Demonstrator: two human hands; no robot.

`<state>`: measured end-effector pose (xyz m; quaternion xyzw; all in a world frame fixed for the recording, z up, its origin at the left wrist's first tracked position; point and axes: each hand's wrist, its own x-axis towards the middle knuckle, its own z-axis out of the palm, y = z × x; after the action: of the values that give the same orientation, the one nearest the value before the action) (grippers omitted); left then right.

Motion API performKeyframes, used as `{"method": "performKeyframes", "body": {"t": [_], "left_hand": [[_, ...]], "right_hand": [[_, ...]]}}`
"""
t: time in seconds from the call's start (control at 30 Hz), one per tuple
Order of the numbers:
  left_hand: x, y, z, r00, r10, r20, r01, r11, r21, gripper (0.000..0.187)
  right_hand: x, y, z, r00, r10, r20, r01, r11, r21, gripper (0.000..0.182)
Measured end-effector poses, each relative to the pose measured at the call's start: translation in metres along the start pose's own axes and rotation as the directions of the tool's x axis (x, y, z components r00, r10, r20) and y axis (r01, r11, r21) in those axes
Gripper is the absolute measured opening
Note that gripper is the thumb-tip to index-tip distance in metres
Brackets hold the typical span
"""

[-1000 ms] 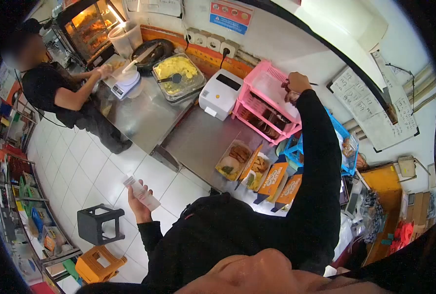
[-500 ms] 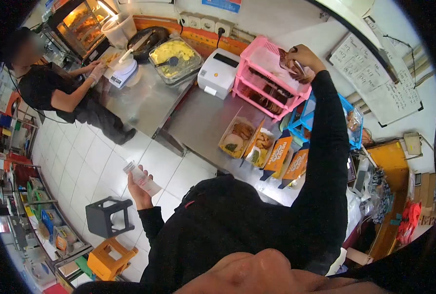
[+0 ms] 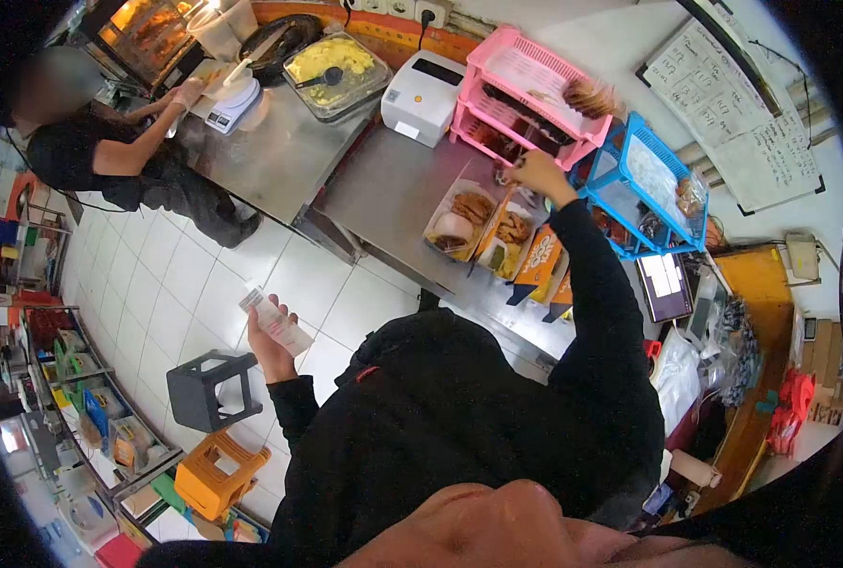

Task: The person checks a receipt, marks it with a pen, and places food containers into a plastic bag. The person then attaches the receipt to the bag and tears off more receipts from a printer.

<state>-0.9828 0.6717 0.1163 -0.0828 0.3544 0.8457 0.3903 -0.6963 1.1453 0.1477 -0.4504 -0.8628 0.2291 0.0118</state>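
My left hand (image 3: pixel 272 343) is closed around a printed paper receipt (image 3: pixel 276 322), held over the tiled floor. My right hand (image 3: pixel 541 177) is above the open food boxes, its fingers closed on a small dark packet (image 3: pixel 507 174), whose kind is partly hidden. Below it, one open box (image 3: pixel 459 220) holds rice and fried pieces. The neighbouring open box (image 3: pixel 505 237) contains fried pieces and something yellow-green. Beside them is an orange printed box (image 3: pixel 538 268), partly behind my right sleeve. A pink tiered rack (image 3: pixel 497 71) rises just beyond the hand, with brown packets (image 3: pixel 588 97) on its top tier.
A white label printer (image 3: pixel 423 99) and a tray of yellow food (image 3: pixel 336 76) are on the steel counter (image 3: pixel 369 204). Blue baskets (image 3: pixel 649 189) stand at the right. Another person (image 3: pixel 109 156) works by a scale (image 3: pixel 234 106). Black (image 3: pixel 213 390) and orange stools (image 3: pixel 215 473) occupy the floor.
My right hand has come down from the brown packets on the rack's top tier to the open food boxes, bringing a small packet. My left hand keeps hold of the receipt.
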Motion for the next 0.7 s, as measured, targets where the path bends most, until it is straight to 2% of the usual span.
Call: {"method": "performKeyframes", "body": {"t": [0.1,0.17,0.23,0.27,0.3,0.37,0.4,0.43,0.47,0.5,0.53,0.6,0.63,0.67,0.7], "left_hand": [[0.0,0.001,-0.009,1.0,0.009,-0.021,-0.009,1.0,0.004,0.029],[-0.001,0.0,-0.013,1.0,0.007,0.027,-0.007,1.0,0.026,0.029],[-0.003,-0.004,-0.012,0.999,-0.028,0.044,0.026,0.999,0.039,0.028],[-0.003,-0.005,-0.011,0.997,-0.05,0.057,0.047,0.998,0.05,0.028],[-0.004,-0.006,-0.009,0.996,-0.055,0.065,0.052,0.997,0.053,0.028],[-0.007,-0.006,0.0,0.999,-0.046,-0.013,0.047,0.994,0.097,0.028],[-0.006,-0.006,-0.001,0.999,-0.051,-0.01,0.052,0.993,0.104,0.028],[-0.004,-0.006,-0.004,0.994,-0.081,0.08,0.076,0.995,0.064,0.027],[-0.004,-0.006,-0.006,0.979,-0.109,0.169,0.107,0.994,0.025,0.027],[-0.006,-0.006,-0.006,0.978,-0.121,0.172,0.117,0.993,0.035,0.027],[-0.007,-0.007,-0.005,0.975,-0.132,0.177,0.126,0.991,0.044,0.026],[-0.008,-0.011,-0.003,0.969,-0.154,0.195,0.146,0.988,0.058,0.026],[-0.009,-0.014,-0.002,0.973,-0.153,0.175,0.138,0.986,0.095,0.026],[-0.009,-0.016,-0.002,0.976,-0.153,0.154,0.133,0.982,0.135,0.027],[-0.008,-0.018,-0.002,0.972,-0.169,0.166,0.146,0.979,0.142,0.027]], "right_hand": [[-0.03,0.024,-0.011,0.996,0.086,-0.007,-0.087,0.994,-0.07,0.049],[-0.042,0.04,0.003,0.992,0.125,-0.019,-0.126,0.984,-0.125,0.051],[-0.049,0.058,0.036,0.996,0.077,0.053,-0.077,0.997,0.011,0.056],[-0.057,0.059,0.039,0.986,0.142,0.089,-0.15,0.985,0.083,0.058],[-0.064,0.064,0.036,0.985,0.149,0.083,-0.156,0.984,0.086,0.058],[-0.082,0.06,0.022,0.962,0.247,0.119,-0.274,0.878,0.392,0.05],[-0.096,0.06,0.01,0.952,0.274,0.136,-0.298,0.728,0.617,0.033],[-0.08,0.113,0.028,0.929,0.359,0.089,-0.338,0.728,0.596,0.019],[-0.089,0.129,0.02,0.945,0.326,0.006,-0.267,0.763,0.589,0.017],[-0.101,0.135,0.012,0.954,0.29,-0.077,-0.195,0.795,0.574,0.015],[-0.113,0.135,0.006,0.949,0.303,-0.081,-0.203,0.79,0.578,0.015],[-0.136,0.133,-0.006,0.887,0.459,-0.057,-0.421,0.852,0.31,0.027],[-0.128,0.154,0.017,0.879,0.471,-0.067,-0.43,0.846,0.315,0.027],[-0.106,0.195,0.062,0.934,0.304,-0.189,-0.309,0.951,0.005,0.027],[-0.1,0.22,0.085,0.964,0.105,-0.244,-0.183,0.929,-0.322,0.027]]}}
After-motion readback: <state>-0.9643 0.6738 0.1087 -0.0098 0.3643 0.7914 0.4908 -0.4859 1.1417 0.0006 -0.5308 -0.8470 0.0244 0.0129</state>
